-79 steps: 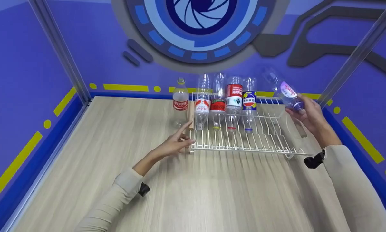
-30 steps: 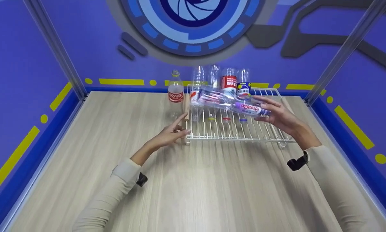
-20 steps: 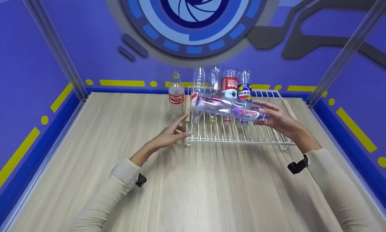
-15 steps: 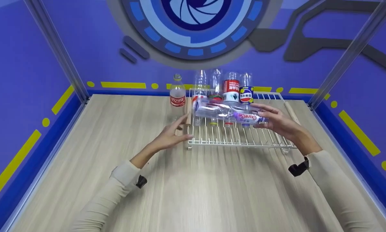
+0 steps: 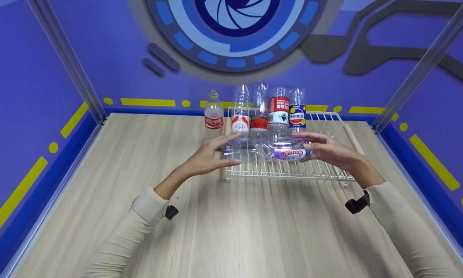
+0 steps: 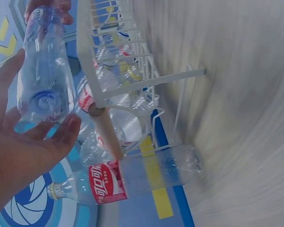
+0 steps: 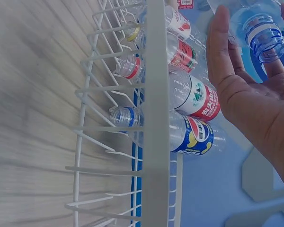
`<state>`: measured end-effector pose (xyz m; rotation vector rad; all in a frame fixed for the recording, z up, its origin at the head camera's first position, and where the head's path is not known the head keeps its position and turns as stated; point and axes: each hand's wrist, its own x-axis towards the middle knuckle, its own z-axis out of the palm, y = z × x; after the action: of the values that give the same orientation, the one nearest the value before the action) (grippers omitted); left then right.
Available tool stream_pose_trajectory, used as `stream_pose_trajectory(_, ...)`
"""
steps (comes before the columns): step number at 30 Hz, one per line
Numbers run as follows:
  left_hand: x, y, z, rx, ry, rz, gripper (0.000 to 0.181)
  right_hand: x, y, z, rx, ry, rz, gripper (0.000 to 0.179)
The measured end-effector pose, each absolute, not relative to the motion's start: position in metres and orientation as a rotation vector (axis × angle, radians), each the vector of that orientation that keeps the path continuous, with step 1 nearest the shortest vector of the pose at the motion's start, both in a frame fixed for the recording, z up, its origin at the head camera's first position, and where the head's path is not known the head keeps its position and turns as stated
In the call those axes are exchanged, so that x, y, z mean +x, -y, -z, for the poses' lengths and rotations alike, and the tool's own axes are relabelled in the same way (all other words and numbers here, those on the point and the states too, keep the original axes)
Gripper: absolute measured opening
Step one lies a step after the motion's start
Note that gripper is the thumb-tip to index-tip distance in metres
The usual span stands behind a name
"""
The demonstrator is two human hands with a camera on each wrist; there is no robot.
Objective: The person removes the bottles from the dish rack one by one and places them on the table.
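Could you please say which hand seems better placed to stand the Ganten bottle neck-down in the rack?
Probably the left hand, which is at the base of the Ganten bottle; the right hand surrounds the neck end, which would need to enter the rack like the inverted bottles.

Behind the pale wood-grain tabletop (image 5: 239,231) stands a violet-blue printed wall (image 5: 111,50) with a large blue-and-white circular emblem (image 5: 235,41); grey metal posts (image 5: 64,58) flank the tabletop

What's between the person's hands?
A clear Ganten bottle, held sideways above the rack; the head view shows its neck at the right hand, its base at the left hand.
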<state>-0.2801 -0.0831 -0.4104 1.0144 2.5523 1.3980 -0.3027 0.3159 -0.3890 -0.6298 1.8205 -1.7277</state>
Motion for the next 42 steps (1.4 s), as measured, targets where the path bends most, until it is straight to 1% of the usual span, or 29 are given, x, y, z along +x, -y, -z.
stream_pose_trajectory(4, -0.279, 0.083, 0.404, 1.036, -2.562, -1.311, 0.073, -0.302, -0.315, 0.389, -0.665, -1.822, 1.698, 0.047)
stream_pose_trajectory(8, -0.279, 0.084, 0.401, 1.052, -2.585, -1.239, 0.073, -0.301, -0.316, 0.388, -0.680, -1.852, 1.658, 0.049)
stream_pose_trajectory(14, -0.277, 0.091, 0.397, 1.090, -2.602, -1.250, 0.074, -0.303, -0.319, 0.386, -0.740, -1.773, 1.664, 0.048)
stream_pose_trajectory(19, -0.276, 0.099, 0.397, 1.113, -2.593, -1.263, 0.074, -0.304, -0.330, 0.383, -0.788, -1.735, 1.667, 0.049)
stream_pose_trajectory(24, -0.276, 0.111, 0.398, 1.077, -2.626, -1.327, 0.068, -0.308, -0.351, 0.379, -0.775, -1.783, 1.658, 0.049)
stream_pose_trajectory(28, -0.277, 0.122, 0.401, 0.986, -2.602, -1.447, 0.064, -0.313, -0.377, 0.379, -0.740, -1.818, 1.677, 0.048)
stream_pose_trajectory(30, -0.279, 0.129, 0.404, 0.895, -2.553, -1.536, 0.063, -0.316, -0.391, 0.380, -0.702, -1.823, 1.717, 0.048)
stream_pose_trajectory(35, -0.283, 0.148, 0.412, 0.650, -2.337, -1.789, 0.066, -0.320, -0.428, 0.384, -0.601, -1.759, 1.856, 0.048)
stream_pose_trajectory(39, -0.287, 0.160, 0.416, 0.522, -2.172, -1.965, 0.068, -0.320, -0.450, 0.388, -0.557, -1.680, 1.964, 0.048)
stream_pose_trajectory(42, -0.291, 0.165, 0.418, 0.426, -2.050, -2.118, 0.067, -0.319, -0.461, 0.389, -0.522, -1.653, 2.042, 0.047)
